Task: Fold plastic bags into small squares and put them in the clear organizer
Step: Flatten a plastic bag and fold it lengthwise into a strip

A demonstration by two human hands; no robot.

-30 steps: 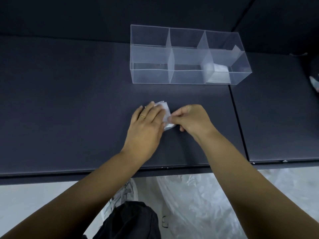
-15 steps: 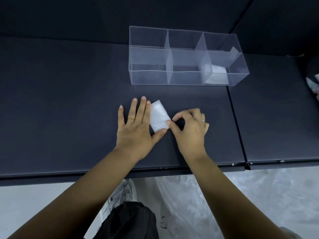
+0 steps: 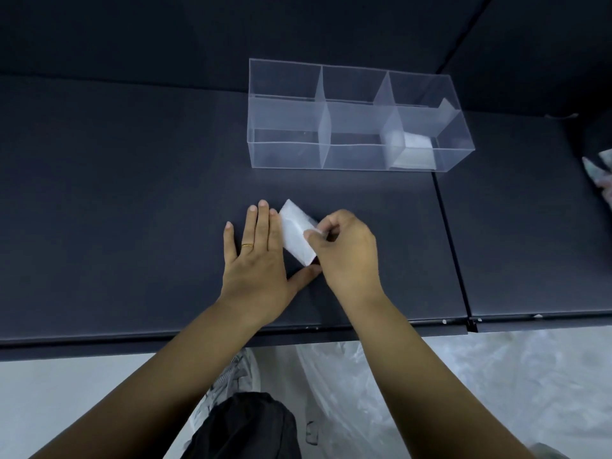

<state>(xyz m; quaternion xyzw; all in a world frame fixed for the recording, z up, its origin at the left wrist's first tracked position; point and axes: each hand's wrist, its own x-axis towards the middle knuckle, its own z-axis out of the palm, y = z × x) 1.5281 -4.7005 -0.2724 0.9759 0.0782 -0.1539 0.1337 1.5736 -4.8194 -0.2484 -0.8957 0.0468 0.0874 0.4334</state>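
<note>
A small folded white plastic bag (image 3: pixel 296 235) lies on the dark table between my hands. My left hand (image 3: pixel 255 260) lies flat on the table with straight fingers, its index finger along the bag's left edge and its thumb just below the bag's near corner. My right hand (image 3: pixel 346 251) has curled fingers and pinches the bag's right edge between thumb and forefinger. The clear organizer (image 3: pixel 288 154) stands behind, with three compartments in a row. A folded white bag (image 3: pixel 414 150) sits in its right compartment; the other two look empty.
The dark table (image 3: pixel 132 210) has a seam at the right and a front edge near me. A crumpled patterned bag (image 3: pixel 601 170) lies at the far right edge. Clear plastic sheeting (image 3: pixel 430 392) covers the floor beneath, by my shoe and dark clothing.
My left hand went from covering the bag to lying flat beside it. My right hand moved from the bag's near corner up to its right edge, lifting that edge slightly.
</note>
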